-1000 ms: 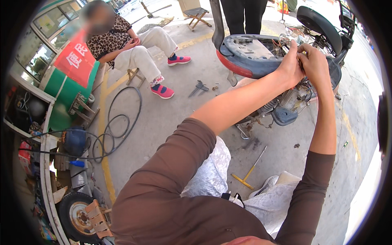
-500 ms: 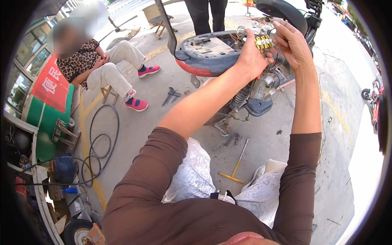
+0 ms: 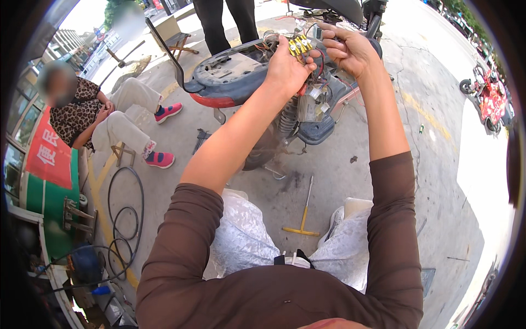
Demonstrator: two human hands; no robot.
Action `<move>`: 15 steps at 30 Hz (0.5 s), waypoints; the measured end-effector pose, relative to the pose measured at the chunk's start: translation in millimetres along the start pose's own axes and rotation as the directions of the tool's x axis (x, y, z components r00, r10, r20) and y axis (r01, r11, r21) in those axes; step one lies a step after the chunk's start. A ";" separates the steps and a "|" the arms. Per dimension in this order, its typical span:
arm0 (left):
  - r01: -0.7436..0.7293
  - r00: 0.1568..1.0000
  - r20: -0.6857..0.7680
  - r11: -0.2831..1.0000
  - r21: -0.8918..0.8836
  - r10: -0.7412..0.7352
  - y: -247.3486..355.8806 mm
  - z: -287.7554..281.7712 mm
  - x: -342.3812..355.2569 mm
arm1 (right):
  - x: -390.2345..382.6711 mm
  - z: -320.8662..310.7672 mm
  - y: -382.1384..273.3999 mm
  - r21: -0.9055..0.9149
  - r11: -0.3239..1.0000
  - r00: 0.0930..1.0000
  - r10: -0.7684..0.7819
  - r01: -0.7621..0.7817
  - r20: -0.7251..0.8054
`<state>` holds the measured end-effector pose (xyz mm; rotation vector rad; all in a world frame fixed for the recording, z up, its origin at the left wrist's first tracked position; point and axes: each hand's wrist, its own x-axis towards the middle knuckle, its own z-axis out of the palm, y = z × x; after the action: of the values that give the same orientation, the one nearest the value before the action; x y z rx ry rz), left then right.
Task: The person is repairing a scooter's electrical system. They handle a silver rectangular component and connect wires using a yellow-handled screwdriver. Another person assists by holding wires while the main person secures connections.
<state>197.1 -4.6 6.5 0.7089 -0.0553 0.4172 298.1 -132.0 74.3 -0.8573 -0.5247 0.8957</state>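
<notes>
At the opened rear of an electric scooter (image 3: pixel 230 98), my left hand (image 3: pixel 286 71) is closed around a small yellow block (image 3: pixel 300 46) with several silvery round parts in a row. Thin wires (image 3: pixel 270 38) run close behind it. Just right of the block, my right hand (image 3: pixel 350 52) has its thumb and fingers pinched together. What sits in that pinch is too small to make out. Below both hands hang loose wires with white connectors, beside a finned metal box (image 3: pixel 311 109) and a coil spring (image 3: pixel 287 119).
A yellow T-handle wrench (image 3: pixel 303 220) lies on the concrete between my legs. Dark tools (image 3: pixel 201 140) are left of the scooter, and a small green-handled tool (image 3: pixel 421 129) lies right. A seated person (image 3: pixel 123 129), a standing person's legs (image 3: pixel 227 22) and a black hose (image 3: pixel 141 205) are nearby.
My view has shifted, so the scooter and both hands appear further left. The yellow block stays in my left hand, and my right hand remains pinched beside it.
</notes>
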 end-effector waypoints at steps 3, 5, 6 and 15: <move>0.019 1.000 0.013 1.000 0.000 -0.019 -0.2 -7.3 2.0 | -7.6 1.2 7.4 -0.123 0.992 0.998 0.011 -0.020 -0.069; 0.023 0.999 0.036 1.000 -0.017 -0.022 -0.4 -9.0 3.7 | -3.9 -6.3 12.8 -0.212 0.975 0.995 0.053 -0.069 -0.084; 0.007 1.000 0.017 1.000 -0.007 -0.007 -2.2 -8.0 3.1 | -3.3 -10.4 17.8 -0.279 0.956 0.994 0.063 -0.086 -0.089; 0.063 0.998 0.027 0.996 0.062 -0.065 1.3 -7.8 4.5 | -26.8 -11.0 44.4 -0.590 0.803 0.988 -0.016 -0.079 -0.154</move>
<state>200.0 2.9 2.2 0.7750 -0.0472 0.3485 271.2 -144.1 30.2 -1.5046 -0.6736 0.6866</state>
